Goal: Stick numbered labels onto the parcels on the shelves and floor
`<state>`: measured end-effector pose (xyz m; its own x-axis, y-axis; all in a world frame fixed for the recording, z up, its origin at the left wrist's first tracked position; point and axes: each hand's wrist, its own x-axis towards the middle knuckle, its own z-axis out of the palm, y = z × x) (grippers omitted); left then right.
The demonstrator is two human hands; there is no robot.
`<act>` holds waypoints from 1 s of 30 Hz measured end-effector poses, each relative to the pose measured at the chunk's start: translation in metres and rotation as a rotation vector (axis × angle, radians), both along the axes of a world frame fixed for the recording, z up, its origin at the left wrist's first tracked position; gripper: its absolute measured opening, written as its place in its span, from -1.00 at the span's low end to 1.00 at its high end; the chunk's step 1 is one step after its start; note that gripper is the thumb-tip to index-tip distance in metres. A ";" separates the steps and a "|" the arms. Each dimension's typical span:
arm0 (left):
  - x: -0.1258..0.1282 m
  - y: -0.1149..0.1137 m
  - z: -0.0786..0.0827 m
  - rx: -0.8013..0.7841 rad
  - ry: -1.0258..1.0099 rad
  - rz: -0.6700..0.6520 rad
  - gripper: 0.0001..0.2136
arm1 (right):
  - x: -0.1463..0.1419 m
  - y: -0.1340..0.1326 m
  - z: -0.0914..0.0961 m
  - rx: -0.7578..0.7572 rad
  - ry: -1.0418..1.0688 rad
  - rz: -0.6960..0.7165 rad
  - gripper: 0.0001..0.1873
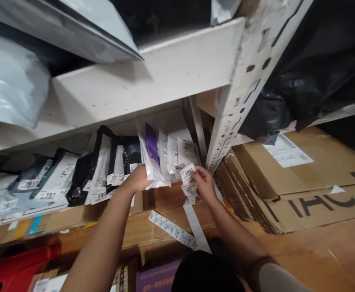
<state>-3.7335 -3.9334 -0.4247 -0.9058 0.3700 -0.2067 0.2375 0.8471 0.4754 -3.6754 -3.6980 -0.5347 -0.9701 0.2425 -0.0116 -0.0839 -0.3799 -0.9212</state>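
Observation:
My right hand (204, 184) is closed, pinching a strip of printed number labels (188, 178); "3001" is readable near its top. The strip's pale tail (196, 223) hangs down, and a further length of labels (173, 230) slants out lower left. At the shelf, my left hand (137, 179) grips the lower edge of a clear-wrapped packet (153, 168) with something purple inside; its fingertips are partly hidden by the plastic. Several white labelled packets (187, 152) stand upright just right of it. To the left leans a row of bagged packets (100, 174) with number stickers.
A white shelf beam (153, 69) runs overhead, with grey mailer bags (9, 77) jutting over it. The perforated metal post (241, 105) stands right of my hands. Large cardboard boxes (311, 178) lie beyond it, under black plastic (326, 61). A red plastic object (22, 265) sits lower left.

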 end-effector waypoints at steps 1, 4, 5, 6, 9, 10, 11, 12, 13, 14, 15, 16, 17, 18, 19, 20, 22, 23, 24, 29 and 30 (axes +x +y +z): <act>-0.001 -0.002 0.000 0.009 -0.024 0.000 -0.66 | 0.008 -0.004 0.002 -0.010 -0.011 0.051 -0.86; -0.007 -0.008 0.000 0.098 -0.123 -0.001 -0.64 | 0.033 -0.030 0.003 -0.078 -0.076 0.340 -0.79; -0.009 -0.010 -0.001 0.114 -0.142 -0.005 -0.63 | 0.040 -0.044 0.002 -0.095 -0.095 0.424 -0.76; -0.011 -0.012 -0.001 0.112 -0.146 -0.014 -0.63 | 0.044 -0.059 0.001 -0.106 -0.113 0.455 -0.74; -0.015 -0.016 -0.002 0.047 -0.118 -0.068 -0.67 | 0.043 -0.107 -0.004 -0.131 -0.168 0.280 -0.67; -0.016 -0.016 -0.002 0.034 -0.108 -0.085 -0.69 | 0.038 -0.121 -0.006 -0.145 -0.192 0.204 -0.65; -0.015 -0.017 -0.002 0.031 -0.103 -0.095 -0.69 | 0.032 -0.133 -0.009 -0.161 -0.216 0.145 -0.63; -0.015 -0.017 -0.001 0.030 -0.098 -0.111 -0.69 | 0.026 -0.143 -0.011 -0.173 -0.238 0.108 -0.61; -0.014 -0.017 -0.001 0.025 -0.082 -0.136 -0.68 | 0.020 -0.152 -0.014 -0.183 -0.256 0.086 -0.60; -0.013 -0.018 0.000 0.018 -0.057 -0.167 -0.67 | 0.014 -0.159 -0.017 -0.194 -0.274 0.062 -0.58; -0.012 -0.018 0.001 0.012 -0.028 -0.197 -0.66 | 0.010 -0.165 -0.020 -0.204 -0.291 0.034 -0.57; -0.011 -0.017 0.001 0.007 0.001 -0.223 -0.66 | 0.006 -0.169 -0.022 -0.214 -0.308 0.002 -0.57; -0.010 -0.017 0.002 0.004 0.026 -0.242 -0.66 | 0.004 -0.172 -0.025 -0.224 -0.324 -0.029 -0.56; -0.009 -0.017 0.002 0.003 0.044 -0.248 -0.67 | 0.003 -0.175 -0.028 -0.235 -0.337 -0.055 -0.56; -0.008 -0.017 0.002 0.003 0.054 -0.244 -0.67 | 0.002 -0.176 -0.030 -0.246 -0.349 -0.073 -0.57; -0.006 -0.017 0.001 0.006 0.059 -0.231 -0.68 | 0.003 -0.177 -0.031 -0.257 -0.358 -0.082 -0.57; -0.002 -0.018 -0.002 0.037 0.074 -0.153 -0.69 | 0.005 -0.177 -0.033 -0.276 -0.368 -0.064 -0.57; 0.001 -0.019 -0.004 0.061 0.081 -0.098 -0.69 | 0.007 -0.176 -0.033 -0.283 -0.369 -0.046 -0.57; 0.004 -0.020 -0.006 0.085 0.089 -0.040 -0.69 | 0.008 -0.175 -0.032 -0.288 -0.368 -0.027 -0.57; 0.016 -0.022 -0.023 0.146 0.156 0.120 -0.67 | 0.012 -0.169 -0.029 -0.300 -0.393 0.032 -0.62; 0.017 -0.022 -0.025 0.163 0.168 0.135 -0.65 | 0.012 -0.166 -0.029 -0.300 -0.396 0.050 -0.62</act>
<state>-3.7165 -3.9558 -0.4500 -0.9658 0.2592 0.0028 0.2142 0.7922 0.5715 -3.6631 -3.8645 -0.5635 -0.8876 0.1252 -0.4433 0.2752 -0.6276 -0.7283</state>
